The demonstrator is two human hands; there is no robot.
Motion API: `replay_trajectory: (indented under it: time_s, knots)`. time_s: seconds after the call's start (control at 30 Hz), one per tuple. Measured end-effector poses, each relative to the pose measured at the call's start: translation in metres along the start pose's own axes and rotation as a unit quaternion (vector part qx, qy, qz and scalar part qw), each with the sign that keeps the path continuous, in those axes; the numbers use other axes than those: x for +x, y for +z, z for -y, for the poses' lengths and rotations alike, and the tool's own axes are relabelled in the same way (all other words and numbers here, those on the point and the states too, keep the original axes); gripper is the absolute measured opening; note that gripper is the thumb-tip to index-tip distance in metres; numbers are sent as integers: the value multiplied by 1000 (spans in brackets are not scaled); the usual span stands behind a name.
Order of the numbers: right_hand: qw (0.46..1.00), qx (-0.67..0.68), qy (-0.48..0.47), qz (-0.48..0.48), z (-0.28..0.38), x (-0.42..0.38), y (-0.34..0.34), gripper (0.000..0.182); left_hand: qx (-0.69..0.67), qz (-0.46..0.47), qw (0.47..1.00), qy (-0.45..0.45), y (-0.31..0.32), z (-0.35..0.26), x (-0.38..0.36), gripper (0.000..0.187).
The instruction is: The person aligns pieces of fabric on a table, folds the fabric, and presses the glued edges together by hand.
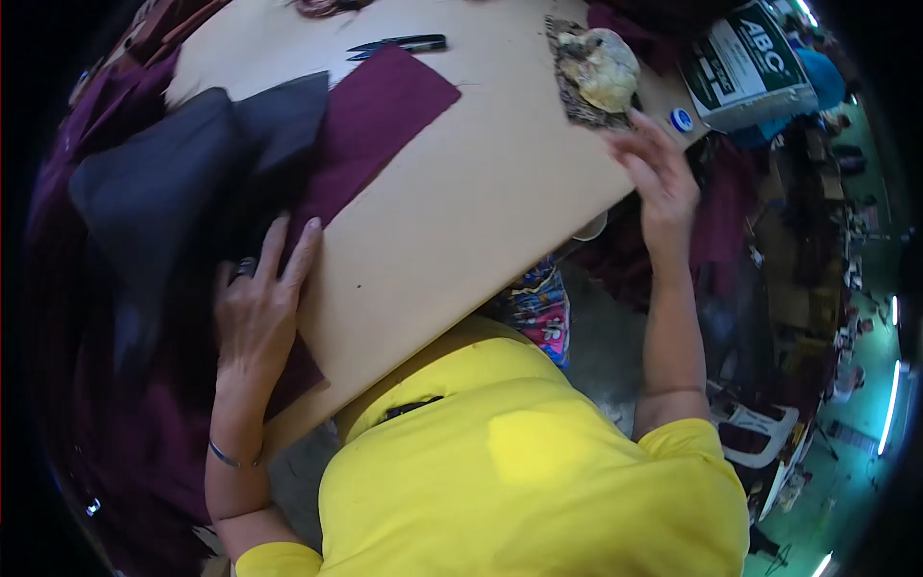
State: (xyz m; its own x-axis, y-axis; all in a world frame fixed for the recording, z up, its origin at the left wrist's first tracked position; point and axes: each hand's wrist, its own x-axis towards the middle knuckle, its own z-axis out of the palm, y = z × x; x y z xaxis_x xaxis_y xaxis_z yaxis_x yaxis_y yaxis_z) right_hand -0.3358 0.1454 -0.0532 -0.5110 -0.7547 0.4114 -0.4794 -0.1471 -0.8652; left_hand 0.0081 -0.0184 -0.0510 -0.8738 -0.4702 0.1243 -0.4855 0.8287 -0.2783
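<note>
While the left hand (258, 313) lies palm down, fingers slightly spread, at the edge of the maroon cloth (389, 111) on the left of the table (461, 212), beside the dark grey cloth (202, 154), the right arm stretches forward. Its hand (659, 173) hangs loosely bent, fingers parted, near the yellowish lump (611, 72); blur probably hides whether fingertips touch it.
</note>
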Motion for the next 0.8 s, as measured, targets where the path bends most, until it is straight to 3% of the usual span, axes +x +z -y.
replay_trajectory:
  time_s: [0.03, 0.1, 0.17, 0.23, 0.27, 0.37, 0.4, 0.5, 0.6, 0.7, 0.8]
  knots:
    - [998, 44, 20, -37, 0, -19, -21, 35, 11, -16, 1000, 8, 2, 1, 1, 54]
    - [992, -74, 45, -93, -23, -60, -45, 32, 14, -15, 1000, 6, 3, 0, 2, 56]
    - [932, -348, 99, 3, -55, -89, -46, 35, 16, -11, 1000, 9, 4, 1, 2, 57]
    - [826, -552, 5, 114, -101, -111, -47, 44, 7, -8, 1000, 9, 4, 2, 1, 57]
    - [833, -511, 144, 154, -115, -111, -42, 53, 3, -6, 1000, 6, 3, 2, 1, 57]
    - [778, -574, 177, 184, -144, -108, -32, 61, 8, -4, 1000, 6, -3, 1, 1, 57]
    - [761, -581, 197, 209, -156, -107, -33, 72, 6, -6, 1000, 3, -3, 0, 1, 57]
    - [764, -571, 193, 230, -184, -106, -33, 82, -3, -8, 1000, 1, -1, -1, 1, 56]
    - [732, -604, 212, 234, -187, -107, -29, 85, -5, -10, 1000, 1, 0, 0, 1, 55]
    - [777, -563, 205, 192, -182, -105, -36, 81, -3, 7, 1000, -4, -2, 0, 1, 57]
    - [817, -536, 159, 140, -134, -101, -30, 79, -11, 25, 999, -17, -1, -1, 0, 61]
